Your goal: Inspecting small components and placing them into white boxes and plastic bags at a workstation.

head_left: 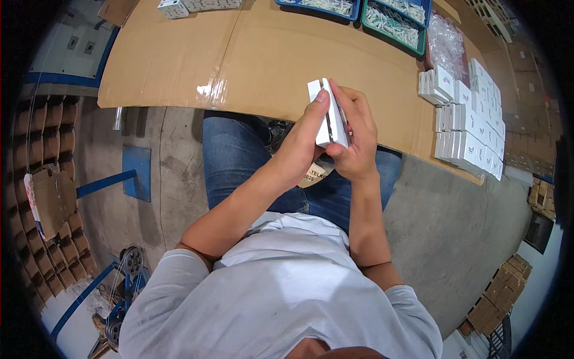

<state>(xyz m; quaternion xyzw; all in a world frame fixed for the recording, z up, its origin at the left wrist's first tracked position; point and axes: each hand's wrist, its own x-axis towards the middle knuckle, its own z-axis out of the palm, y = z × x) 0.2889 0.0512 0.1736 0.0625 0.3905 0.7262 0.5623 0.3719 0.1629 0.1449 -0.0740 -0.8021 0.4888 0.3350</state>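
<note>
A small white box (336,122) is held upright between my two hands, just above the near edge of the cardboard-covered table. A dark gap runs along its length, between two white parts. My left hand (303,133) grips it from the left, with the thumb lying along the near face. From the right, my right hand (360,134) wraps round it, fingers behind the far side and thumb at the lower end. What lies inside the gap is too small to make out.
Neat stacks of white boxes (472,128) stand at the table's right edge, beside a clear plastic bag heap (445,45). Blue (327,13) and green trays (391,37) of small white pieces sit at the far side. More patterned boxes (173,8) lie far left.
</note>
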